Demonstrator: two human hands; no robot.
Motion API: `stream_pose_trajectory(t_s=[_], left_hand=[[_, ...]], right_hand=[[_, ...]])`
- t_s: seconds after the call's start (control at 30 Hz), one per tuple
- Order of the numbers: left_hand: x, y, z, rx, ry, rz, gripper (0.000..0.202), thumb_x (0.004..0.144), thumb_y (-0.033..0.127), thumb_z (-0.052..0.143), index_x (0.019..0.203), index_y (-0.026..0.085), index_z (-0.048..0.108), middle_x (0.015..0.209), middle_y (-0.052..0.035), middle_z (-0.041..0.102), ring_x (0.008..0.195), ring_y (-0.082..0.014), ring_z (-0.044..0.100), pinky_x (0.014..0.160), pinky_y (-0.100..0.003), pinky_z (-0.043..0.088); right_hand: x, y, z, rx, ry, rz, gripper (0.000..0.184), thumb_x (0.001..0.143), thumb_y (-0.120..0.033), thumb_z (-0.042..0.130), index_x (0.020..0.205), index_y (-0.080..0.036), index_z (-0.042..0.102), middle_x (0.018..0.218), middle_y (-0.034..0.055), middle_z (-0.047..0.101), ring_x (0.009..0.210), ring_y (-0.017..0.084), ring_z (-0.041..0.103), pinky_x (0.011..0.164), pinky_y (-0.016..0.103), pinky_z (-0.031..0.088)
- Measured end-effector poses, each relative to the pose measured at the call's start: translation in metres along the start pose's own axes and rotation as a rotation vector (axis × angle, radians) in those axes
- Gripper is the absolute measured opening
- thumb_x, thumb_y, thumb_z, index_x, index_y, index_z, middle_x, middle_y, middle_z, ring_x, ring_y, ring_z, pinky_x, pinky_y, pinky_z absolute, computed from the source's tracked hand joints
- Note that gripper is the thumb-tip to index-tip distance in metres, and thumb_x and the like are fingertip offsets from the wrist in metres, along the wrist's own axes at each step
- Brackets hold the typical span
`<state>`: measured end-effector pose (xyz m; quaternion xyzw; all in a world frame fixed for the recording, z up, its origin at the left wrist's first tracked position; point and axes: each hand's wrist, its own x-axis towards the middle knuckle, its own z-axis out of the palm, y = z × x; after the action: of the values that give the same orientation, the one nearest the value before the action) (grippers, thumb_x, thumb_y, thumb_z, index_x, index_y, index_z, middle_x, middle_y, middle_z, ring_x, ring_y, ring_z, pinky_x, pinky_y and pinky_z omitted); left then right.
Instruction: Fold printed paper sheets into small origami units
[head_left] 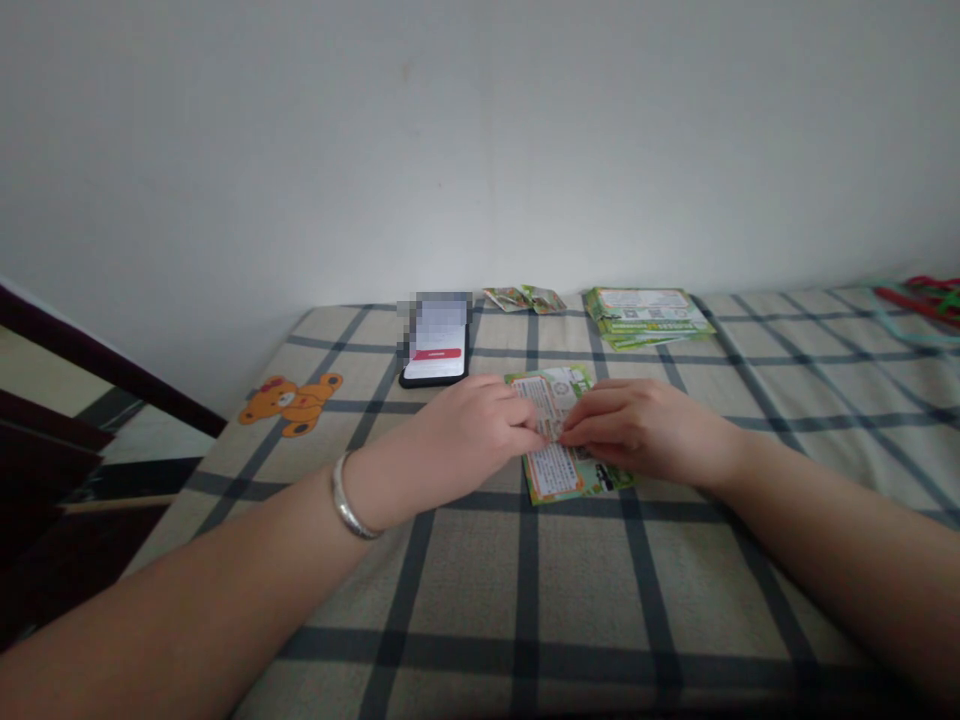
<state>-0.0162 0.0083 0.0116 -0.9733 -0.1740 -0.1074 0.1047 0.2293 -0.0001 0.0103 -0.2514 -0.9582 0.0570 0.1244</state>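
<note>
On the bench, draped in beige cloth with dark-blue checks, the bare left hand and right hand are equally near a flat, green-edged, rectangular printed sheet, its long axis running from the bench's far edge toward the near one. The sheet lies beneath and between them; their bunched fingertips meet over its middle, whether pinching it I cannot tell.

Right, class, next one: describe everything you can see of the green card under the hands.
The card is a thin, roughly rectangular piece, paper-like or perhaps a slim packet. Its green border surrounds pale panels of small print edged in orange, with dark marks near its near right corner; the words are too small to read. It lies on the checked cloth, its far end angled slightly left. Fingers of the left hand and right hand meet over its middle, hiding part.
</note>
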Motion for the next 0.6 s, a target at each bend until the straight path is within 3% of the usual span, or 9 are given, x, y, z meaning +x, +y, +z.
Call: stream_pose_trajectory(t_s=[0.6], left_hand=[[-0.007, -0.007, -0.008, 0.016, -0.087, -0.007, 0.019, 0.090, 0.022, 0.059, 0.100, 0.031, 0.072, 0.091, 0.0008, 0.069, 0.082, -0.0185, 0.059, 0.072, -0.036, 0.042]], right_hand=[[-0.005, 0.001, -0.011, -0.013, -0.038, 0.055, 0.018, 0.090, -0.017, 0.054, 0.089, -0.019, 0.072, 0.095, 0.0052, 0.070, 0.084, 0.016, 0.062, 0.075, 0.029, 0.048]])
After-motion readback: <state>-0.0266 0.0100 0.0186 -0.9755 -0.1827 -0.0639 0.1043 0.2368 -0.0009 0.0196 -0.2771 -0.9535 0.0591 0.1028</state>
